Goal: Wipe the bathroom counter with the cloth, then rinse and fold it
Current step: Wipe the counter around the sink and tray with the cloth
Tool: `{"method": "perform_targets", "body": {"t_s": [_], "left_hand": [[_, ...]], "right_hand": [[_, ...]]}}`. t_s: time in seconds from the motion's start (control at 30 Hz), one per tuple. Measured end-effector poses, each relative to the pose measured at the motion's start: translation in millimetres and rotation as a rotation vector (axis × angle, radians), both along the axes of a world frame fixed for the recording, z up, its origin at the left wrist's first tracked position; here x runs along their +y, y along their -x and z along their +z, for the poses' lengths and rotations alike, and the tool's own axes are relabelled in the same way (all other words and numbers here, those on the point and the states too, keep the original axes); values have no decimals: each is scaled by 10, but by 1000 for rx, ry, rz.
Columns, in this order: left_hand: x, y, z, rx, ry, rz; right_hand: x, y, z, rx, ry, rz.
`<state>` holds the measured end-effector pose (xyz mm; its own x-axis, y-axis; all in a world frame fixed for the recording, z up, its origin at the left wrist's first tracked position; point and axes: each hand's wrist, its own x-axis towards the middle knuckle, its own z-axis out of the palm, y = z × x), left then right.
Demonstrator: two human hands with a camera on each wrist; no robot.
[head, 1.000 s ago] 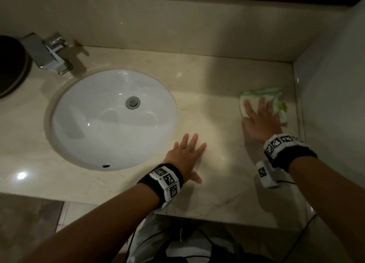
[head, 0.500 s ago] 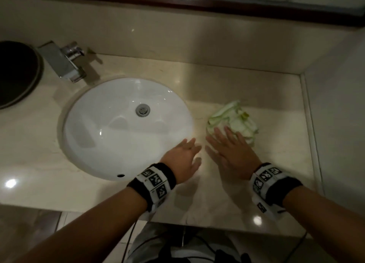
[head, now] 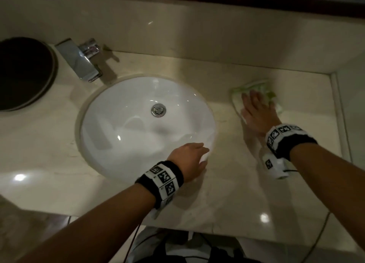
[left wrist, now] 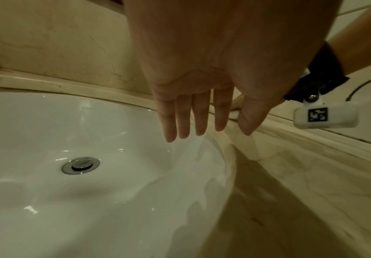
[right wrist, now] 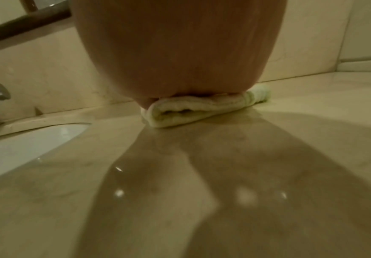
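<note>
Cloth first: from the left, our left hand hangs flat, its grip wide, over the sink edge; our right hand, fingers spread, has pushed the cloth back toward the tabletop's far right corner, so wiping continues.

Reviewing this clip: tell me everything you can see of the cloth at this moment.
The cloth is a small, pale towel-like piece, whitish with green edging, folded into several soft layers whose rolled edge shows in the right wrist view. It lies flat on the beige stone counter, right of the sink, near the back corner. The right hand presses on it with straight fingers, covering much of its top. The left hand does not touch it.
</note>
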<state>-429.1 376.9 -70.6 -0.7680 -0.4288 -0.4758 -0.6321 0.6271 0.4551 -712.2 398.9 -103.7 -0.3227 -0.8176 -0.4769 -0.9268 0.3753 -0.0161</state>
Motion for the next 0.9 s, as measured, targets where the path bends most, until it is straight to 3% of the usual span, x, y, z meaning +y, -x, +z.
{"method": "perform_targets", "body": {"t_s": [0.2, 0.47, 0.63, 0.9], "left_hand": [[156, 69, -40, -116, -74, -45], [249, 83, -195, -142, -41, -1], [237, 77, -237, -135, -77, 18], [224, 92, -242, -172, -90, 9]], "right_hand": [[298, -281, 24, -71, 26, 12], [989, -875, -35, -63, 82, 477], [707, -751, 4, -92, 72, 477], [-423, -466, -94, -66, 46, 280]]}}
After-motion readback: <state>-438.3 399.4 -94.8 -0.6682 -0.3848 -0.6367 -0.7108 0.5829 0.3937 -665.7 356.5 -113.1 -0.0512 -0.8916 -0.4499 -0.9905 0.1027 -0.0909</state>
